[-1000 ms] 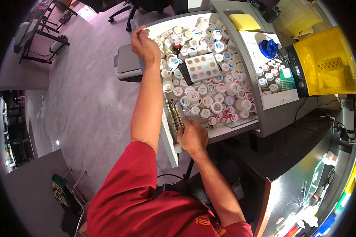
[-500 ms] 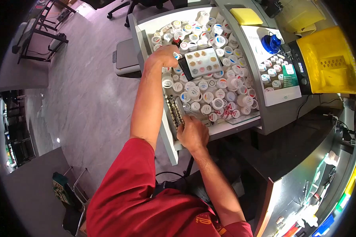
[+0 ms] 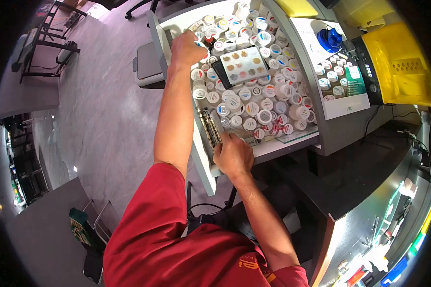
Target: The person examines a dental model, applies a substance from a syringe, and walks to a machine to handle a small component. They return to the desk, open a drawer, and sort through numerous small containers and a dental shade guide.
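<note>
An open drawer (image 3: 266, 153) holds several round white jars (image 3: 232, 103) with coloured labels. At its far left corner, my left hand (image 3: 186, 49) is curled over the jars, beside a dark red bottle (image 3: 209, 41); its fingertips are mostly hidden. My right hand (image 3: 233, 155) is closed over the drawer's near wall, fingers by strips of small tooth-like pieces (image 3: 209, 130). Between my hands, a white palette (image 3: 244, 65) with brown and pink spots lies on a black case (image 3: 220, 74) on top of the jars.
Right of the drawer are a printed brochure (image 3: 342, 103), a blue round object (image 3: 329, 39) and a yellow tray (image 3: 400, 69). A grey box-like seat (image 3: 149, 67) stands beyond the drawer's left side. The dark desk (image 3: 354, 177) is at lower right.
My left hand has moved up and left, away from the palette toward the drawer's far left corner. My right hand stays at the near wall. The view has shifted slightly.
</note>
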Demonstrator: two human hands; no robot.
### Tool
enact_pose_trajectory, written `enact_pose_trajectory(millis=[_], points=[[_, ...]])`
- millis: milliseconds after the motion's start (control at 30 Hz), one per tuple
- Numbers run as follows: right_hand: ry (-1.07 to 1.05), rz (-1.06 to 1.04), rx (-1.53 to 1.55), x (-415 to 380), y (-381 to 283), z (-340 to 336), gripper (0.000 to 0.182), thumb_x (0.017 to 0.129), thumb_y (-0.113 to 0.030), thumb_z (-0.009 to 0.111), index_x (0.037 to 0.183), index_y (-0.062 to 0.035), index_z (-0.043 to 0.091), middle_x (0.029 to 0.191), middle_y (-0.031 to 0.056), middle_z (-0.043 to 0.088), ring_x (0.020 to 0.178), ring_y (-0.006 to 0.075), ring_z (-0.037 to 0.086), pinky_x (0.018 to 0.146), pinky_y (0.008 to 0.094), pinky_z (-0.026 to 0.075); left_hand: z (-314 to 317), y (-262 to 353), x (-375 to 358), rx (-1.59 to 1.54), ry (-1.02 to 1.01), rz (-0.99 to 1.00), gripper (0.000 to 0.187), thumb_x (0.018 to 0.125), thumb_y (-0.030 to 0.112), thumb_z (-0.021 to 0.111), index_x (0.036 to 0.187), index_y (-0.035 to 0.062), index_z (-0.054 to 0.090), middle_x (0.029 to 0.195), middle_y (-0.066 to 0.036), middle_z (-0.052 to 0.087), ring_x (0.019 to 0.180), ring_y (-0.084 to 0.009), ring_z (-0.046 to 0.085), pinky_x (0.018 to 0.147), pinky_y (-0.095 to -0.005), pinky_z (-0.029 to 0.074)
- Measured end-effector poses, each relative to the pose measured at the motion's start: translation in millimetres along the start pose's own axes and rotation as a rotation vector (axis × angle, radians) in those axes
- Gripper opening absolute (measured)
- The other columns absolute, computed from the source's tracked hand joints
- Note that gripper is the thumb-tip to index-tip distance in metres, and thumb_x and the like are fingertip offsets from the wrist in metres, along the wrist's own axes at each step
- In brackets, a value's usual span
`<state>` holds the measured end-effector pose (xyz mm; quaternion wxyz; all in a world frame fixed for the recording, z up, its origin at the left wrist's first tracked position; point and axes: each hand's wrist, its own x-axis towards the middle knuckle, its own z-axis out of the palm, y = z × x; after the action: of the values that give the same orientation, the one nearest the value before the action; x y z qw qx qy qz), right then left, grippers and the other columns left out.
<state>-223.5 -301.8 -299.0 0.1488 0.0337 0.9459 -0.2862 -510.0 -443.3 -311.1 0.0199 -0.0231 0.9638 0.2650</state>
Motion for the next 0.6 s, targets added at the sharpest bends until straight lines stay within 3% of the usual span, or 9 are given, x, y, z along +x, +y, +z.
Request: enact_pose_trajectory(millis=[33,67,267,467,600], points=[[-0.004,0.000,-0.003,0,0,-1,0.024,0.084,-0.016,0.072,0.103,-0.0020,0.068,0.094,0.0182,0.072,0.083,0.0390,0.073,0.074,0.0519,0.058,3,0,0,0.027,-0.020,0.005,0.052,0.065,0.019,0.083,0.113,0.0032,0.072,0.104,-0.023,0.076,0.099,-0.0338,0.075,0.088,-0.0401,0.058],[-0.007,0.001,-0.006,0,0,-1,0.024,0.084,-0.016,0.072,0.103,-0.0021,0.068,0.094,0.0183,0.072,0.083,0.0388,0.073,0.074,0.0518,0.058,4,3,-1,0.010,-0.065,-0.021,0.050,0.067,0.015,0.077,0.115,0.0024,0.073,0.114,-0.024,0.074,0.111,-0.0402,0.071,0.097,-0.0433,0.057],[-0.006,0.005,0.005,0,-1,-2,0.024,0.085,-0.016,0.071,0.104,-0.0021,0.068,0.095,0.0179,0.071,0.083,0.0388,0.073,0.075,0.0518,0.059,11,1,3,0.098,-0.147,0.020,0.058,0.069,0.017,0.080,0.124,0.0029,0.070,0.125,-0.024,0.071,0.119,-0.0380,0.068,0.100,-0.0459,0.057],[-0.023,0.007,-0.019,1,-5,-6,0.023,0.087,-0.016,0.069,0.105,-0.0016,0.068,0.095,0.0183,0.071,0.084,0.0398,0.073,0.075,0.0520,0.059,8,9,-12,0.109,-0.009,0.005,0.082,0.071,0.018,0.077,0.142,-0.0082,0.046,0.132,-0.037,0.059,0.129,-0.0490,0.057,0.109,-0.0490,0.050],[-0.024,0.006,-0.033,0,-5,-5,0.022,0.087,-0.016,0.069,0.105,-0.0016,0.067,0.095,0.0180,0.071,0.084,0.0403,0.073,0.075,0.0523,0.059,3,0,-27,-0.010,0.033,0.014,0.073,0.073,0.015,0.074,0.135,-0.0119,0.047,0.128,-0.039,0.058,0.126,-0.0513,0.055,0.109,-0.0505,0.047]])
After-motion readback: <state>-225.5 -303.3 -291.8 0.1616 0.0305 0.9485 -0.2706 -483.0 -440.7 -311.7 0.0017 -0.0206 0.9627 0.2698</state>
